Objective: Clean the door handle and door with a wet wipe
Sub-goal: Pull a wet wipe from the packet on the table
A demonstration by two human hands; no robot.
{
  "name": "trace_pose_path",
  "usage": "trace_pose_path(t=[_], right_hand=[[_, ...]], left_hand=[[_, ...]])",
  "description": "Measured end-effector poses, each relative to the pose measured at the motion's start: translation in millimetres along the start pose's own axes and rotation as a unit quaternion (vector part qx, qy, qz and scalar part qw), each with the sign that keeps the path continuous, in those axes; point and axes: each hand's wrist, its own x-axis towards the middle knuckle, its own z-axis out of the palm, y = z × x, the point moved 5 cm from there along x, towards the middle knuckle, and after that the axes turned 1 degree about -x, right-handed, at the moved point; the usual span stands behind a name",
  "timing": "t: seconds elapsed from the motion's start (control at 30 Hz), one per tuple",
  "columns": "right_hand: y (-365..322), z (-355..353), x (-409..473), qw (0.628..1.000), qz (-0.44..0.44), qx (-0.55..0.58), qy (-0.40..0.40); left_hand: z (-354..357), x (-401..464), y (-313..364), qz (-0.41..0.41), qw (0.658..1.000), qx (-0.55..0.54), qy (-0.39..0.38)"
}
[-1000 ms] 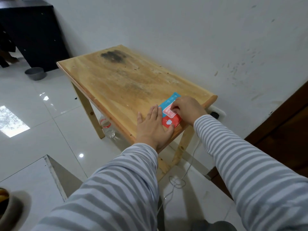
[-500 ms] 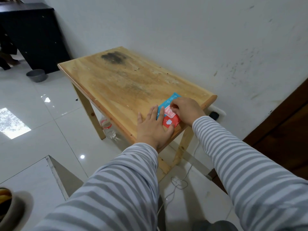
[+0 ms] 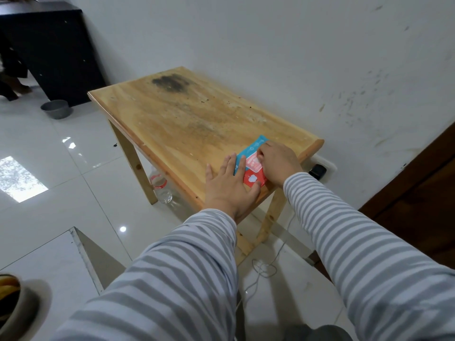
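Note:
A blue and red wet wipe pack (image 3: 253,179) lies flat on the near right corner of a wooden table (image 3: 187,124). My left hand (image 3: 227,187) presses down on the pack's left edge with straight fingers. My right hand (image 3: 277,163) rests on the pack's right side, its fingers curled at the white flap on top. A dark brown door (image 3: 428,200) shows at the right edge of the view; its handle is out of view.
The table stands against a scuffed white wall (image 3: 295,57). A plastic bottle (image 3: 161,187) stands under the table. A white cable (image 3: 268,267) runs from a wall socket (image 3: 320,169) down to the tiled floor. A grey bowl (image 3: 55,109) and dark cabinet (image 3: 49,45) are at the far left.
Both hands stay on the pack. The view has shifted slightly; the left hand's fingers lie a bit further over the pack's left edge.

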Motion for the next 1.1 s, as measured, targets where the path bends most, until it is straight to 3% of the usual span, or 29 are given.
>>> trace_pose_path(t=[0.1, 0.2, 0.33, 0.43, 0.53, 0.63, 1.1], right_hand=[[0, -1, 1, 0.999, 0.036, 0.011, -0.036], [4, -2, 5, 0.985, 0.09, 0.099, -0.106], [7, -7, 8, 0.917, 0.179, 0.329, -0.137], [9, -15, 9, 0.856, 0.224, 0.46, -0.075], [11, -35, 10, 0.867, 0.221, 0.446, 0.026], [8, -52, 13, 0.82, 0.223, 0.519, 0.096], [1, -125, 24, 0.751, 0.205, 0.565, 0.274]], left_hand=[[0, 0, 0, -0.001, 1.0, -0.001, 0.002], [-1, 0, 0, 0.0, 1.0, -0.006, 0.003], [-2, -1, 0, 0.0, 1.0, -0.006, 0.005], [-2, -2, 0, 0.002, 1.0, -0.003, 0.002], [-2, -2, 1, 0.002, 1.0, 0.0, 0.001], [-3, -1, 2, 0.0, 1.0, 0.001, -0.001], [-3, -6, 1, 0.001, 1.0, 0.008, 0.001]])
